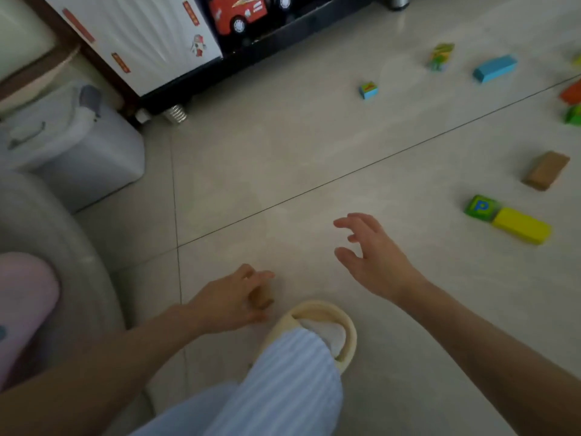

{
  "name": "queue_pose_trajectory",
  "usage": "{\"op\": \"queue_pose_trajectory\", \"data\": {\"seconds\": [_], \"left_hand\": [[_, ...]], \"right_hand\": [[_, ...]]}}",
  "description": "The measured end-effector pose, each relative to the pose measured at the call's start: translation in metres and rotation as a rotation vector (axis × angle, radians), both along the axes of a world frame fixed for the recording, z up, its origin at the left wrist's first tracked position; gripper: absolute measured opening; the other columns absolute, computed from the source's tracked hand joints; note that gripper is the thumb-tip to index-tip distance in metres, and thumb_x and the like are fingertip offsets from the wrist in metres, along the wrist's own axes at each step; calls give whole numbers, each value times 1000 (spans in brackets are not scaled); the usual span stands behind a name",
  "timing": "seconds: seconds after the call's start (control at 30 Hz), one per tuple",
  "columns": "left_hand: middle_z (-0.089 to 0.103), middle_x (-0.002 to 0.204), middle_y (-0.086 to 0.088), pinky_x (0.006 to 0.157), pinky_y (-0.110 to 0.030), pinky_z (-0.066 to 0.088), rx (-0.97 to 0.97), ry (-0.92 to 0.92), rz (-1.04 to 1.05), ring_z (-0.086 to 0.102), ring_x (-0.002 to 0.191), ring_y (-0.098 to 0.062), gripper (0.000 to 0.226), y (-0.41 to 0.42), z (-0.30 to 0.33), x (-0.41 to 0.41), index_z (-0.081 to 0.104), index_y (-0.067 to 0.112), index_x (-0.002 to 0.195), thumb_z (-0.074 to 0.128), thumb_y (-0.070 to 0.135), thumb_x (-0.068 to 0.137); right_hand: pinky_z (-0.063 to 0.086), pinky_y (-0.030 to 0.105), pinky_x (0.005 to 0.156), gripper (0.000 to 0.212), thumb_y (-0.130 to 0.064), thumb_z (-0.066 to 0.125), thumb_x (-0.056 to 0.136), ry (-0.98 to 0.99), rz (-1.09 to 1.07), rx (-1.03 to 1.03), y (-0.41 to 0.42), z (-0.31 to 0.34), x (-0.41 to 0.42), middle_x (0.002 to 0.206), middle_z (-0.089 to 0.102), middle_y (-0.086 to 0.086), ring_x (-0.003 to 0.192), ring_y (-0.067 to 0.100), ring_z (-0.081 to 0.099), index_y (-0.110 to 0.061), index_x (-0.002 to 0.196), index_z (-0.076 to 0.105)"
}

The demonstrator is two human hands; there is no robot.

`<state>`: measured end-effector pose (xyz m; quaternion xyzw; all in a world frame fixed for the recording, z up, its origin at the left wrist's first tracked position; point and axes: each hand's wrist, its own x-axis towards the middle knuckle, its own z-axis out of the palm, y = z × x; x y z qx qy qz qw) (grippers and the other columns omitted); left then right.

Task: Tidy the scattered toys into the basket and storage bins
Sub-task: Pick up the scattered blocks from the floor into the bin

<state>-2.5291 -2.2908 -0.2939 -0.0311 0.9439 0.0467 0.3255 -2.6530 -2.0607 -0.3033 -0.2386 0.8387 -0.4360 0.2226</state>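
Wooden blocks lie scattered on the tiled floor to the right: a yellow bar [522,226] touching a green cube with a "P" [479,207], a brown block [547,169], a blue bar [495,68], a small blue cube [368,89] and a green-yellow block [441,56]. My right hand [374,259] hovers open over bare floor, left of the yellow bar, fingers spread. My left hand [232,297] is low near my foot, fingers curled around a small brown block [261,298] that is mostly hidden. A grey round basket [63,234] sits at the left edge.
A pink soft toy [25,303] lies in the basket. A grey lidded storage bin [72,136] stands behind it. A red toy truck [239,12] sits on a low black shelf. Orange [570,92] and green [573,114] blocks touch the right edge. My slippered foot [323,328] is below my hands.
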Motion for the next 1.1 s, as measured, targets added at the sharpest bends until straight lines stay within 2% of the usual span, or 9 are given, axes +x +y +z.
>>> {"op": "queue_pose_trajectory", "data": {"seconds": [0.1, 0.2, 0.43, 0.6, 0.7, 0.83, 0.9, 1.0, 1.1], "left_hand": [[45, 115, -4, 68, -27, 39, 0, 32, -97, 55, 86, -21, 67, 6, -13, -12, 51, 16, 117, 26, 57, 71], [43, 98, 0, 63, -27, 35, 43, 122, -92, 47, 69, -19, 32, 13, -16, -34, 53, 9, 97, 45, 33, 78], [46, 83, 9, 66, -26, 43, 317, 275, -109, 54, 70, -16, 6, 95, 1, -147, 58, 14, 70, 56, 20, 69], [51, 83, 7, 71, -26, 39, 369, 426, -201, 56, 86, -20, 22, 200, 17, -223, 61, 20, 100, 58, 28, 79], [48, 116, -3, 76, -30, 41, 237, 314, -457, 58, 100, -27, 50, 241, 6, -251, 44, 25, 129, 60, 37, 83], [39, 124, -8, 69, -33, 41, 40, 236, -644, 59, 99, -32, 43, 257, -23, -265, 43, 16, 121, 61, 31, 84], [47, 116, -6, 70, -34, 42, 155, 274, -551, 58, 100, -30, 38, 255, -36, -273, 50, 13, 112, 61, 35, 83], [59, 85, -2, 69, -33, 48, 635, 192, -40, 61, 79, -22, 38, 241, -34, -274, 59, 17, 88, 69, 47, 67], [59, 64, -2, 42, -20, 41, 974, 158, 329, 52, 43, -11, 28, 224, -21, -271, 58, 10, 80, 72, 34, 76]], "right_hand": [[44, 32, 93, 43, -17, 55, 91, 9, -10, 15, 3, -5, -3, 143, 31, 0, 110, 19, 55, -18, 132, 45], [44, 31, 95, 42, -17, 54, 91, 10, -48, 37, 19, -5, -6, 143, 32, 1, 110, 19, 55, -17, 132, 45], [43, 30, 90, 37, -10, 55, 90, 9, -381, 103, 96, -1, -29, 132, 45, 5, 106, 20, 58, -11, 126, 51], [38, 28, 90, 39, -7, 56, 87, 43, -636, 203, 151, 3, -47, 127, 50, 11, 111, 28, 56, -8, 125, 52], [37, 30, 95, 45, -11, 57, 87, 10, -693, 286, 168, 2, -53, 132, 46, 10, 118, 27, 51, -10, 130, 46], [31, 30, 104, 54, -22, 58, 88, -5, -676, 406, 173, -1, -58, 140, 39, 5, 128, 24, 40, -15, 137, 37], [29, 31, 106, 59, -28, 59, 87, 0, -676, 453, 170, -4, -65, 143, 36, 2, 131, 22, 36, -19, 140, 34], [23, 32, 107, 68, -38, 62, 83, 25, -662, 521, 159, -11, -77, 145, 31, -3, 134, 19, 29, -24, 142, 29], [23, 35, 106, 71, -41, 65, 80, 44, -585, 682, 144, -26, -90, 141, 32, -2, 132, 22, 27, -25, 140, 30]]}}
